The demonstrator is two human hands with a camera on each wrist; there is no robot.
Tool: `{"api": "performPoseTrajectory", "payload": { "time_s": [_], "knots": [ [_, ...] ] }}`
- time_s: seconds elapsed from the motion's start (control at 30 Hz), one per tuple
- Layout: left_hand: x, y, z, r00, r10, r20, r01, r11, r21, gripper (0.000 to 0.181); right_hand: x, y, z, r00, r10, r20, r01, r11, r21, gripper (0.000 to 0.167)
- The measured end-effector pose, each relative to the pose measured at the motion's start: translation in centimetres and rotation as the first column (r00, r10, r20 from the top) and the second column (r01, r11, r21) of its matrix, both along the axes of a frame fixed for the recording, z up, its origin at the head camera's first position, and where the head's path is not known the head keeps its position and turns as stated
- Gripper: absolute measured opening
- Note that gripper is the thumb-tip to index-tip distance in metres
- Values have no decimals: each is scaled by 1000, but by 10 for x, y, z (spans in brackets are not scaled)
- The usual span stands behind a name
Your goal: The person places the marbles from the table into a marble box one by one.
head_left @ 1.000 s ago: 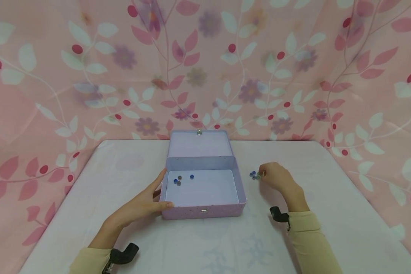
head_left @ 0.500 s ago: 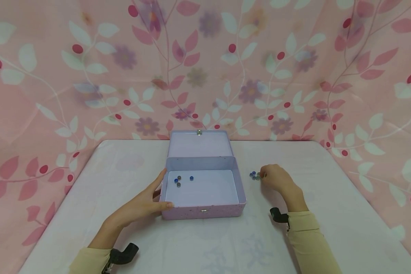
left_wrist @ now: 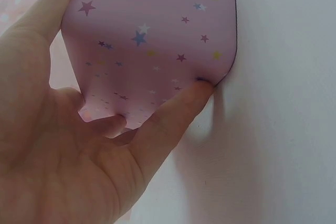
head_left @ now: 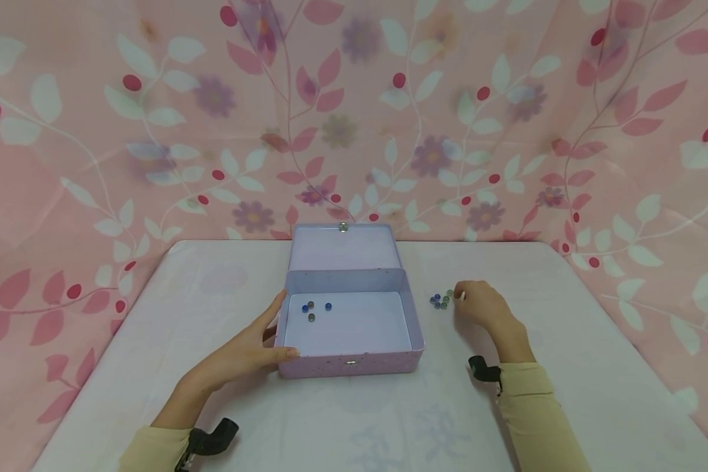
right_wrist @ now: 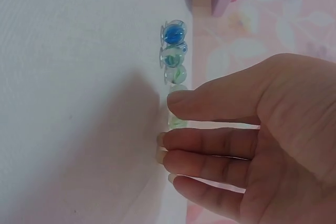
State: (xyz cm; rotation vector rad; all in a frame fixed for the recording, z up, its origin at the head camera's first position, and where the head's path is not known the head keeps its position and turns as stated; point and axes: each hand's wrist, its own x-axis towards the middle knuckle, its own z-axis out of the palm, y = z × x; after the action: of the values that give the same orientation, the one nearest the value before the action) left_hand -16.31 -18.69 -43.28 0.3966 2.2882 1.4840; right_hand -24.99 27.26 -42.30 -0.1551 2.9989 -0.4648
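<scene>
Four marbles (head_left: 311, 317) lie in the left half of the box (head_left: 383, 364), two of them blue and two a dull grey-brown. The box sits mid-desk (head_left: 366, 426), its long axis running left to right and its front wall facing the person. Its lid (head_left: 345, 249) is tipped back on the far side, with a metal clasp (head_left: 343, 227) at the top edge. Inside it is pale lilac; outside, pinker, printed with small stars in pink, blue, yellow and white.

More marbles (head_left: 446, 299) lie bunched on the desk just right of the box: round, clear glass with blue or green swirls, the green ones trailing in a short slanting line that runs away from the person.

The left hand (head_left: 244, 354) grips the box's left end, thumb at the front corner. The right hand (head_left: 484, 308) is beside the bunch, fingers loosely extended, thumb apart from them.
</scene>
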Motion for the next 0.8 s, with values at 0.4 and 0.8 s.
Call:
{"api": "performPoseTrajectory", "payload": {
  "time_s": [0.4,0.8],
  "knots": [
    [0,0,0,1000,0,5,0,1000,2,110,-4,-4,-7,996,68,-49,-70,997,-35,27],
    [0,0,2,1000,-4,1,4,1000,-1,110,-3,-13,-7,995,99,-23,-99,994,-33,24]
  ]
}}
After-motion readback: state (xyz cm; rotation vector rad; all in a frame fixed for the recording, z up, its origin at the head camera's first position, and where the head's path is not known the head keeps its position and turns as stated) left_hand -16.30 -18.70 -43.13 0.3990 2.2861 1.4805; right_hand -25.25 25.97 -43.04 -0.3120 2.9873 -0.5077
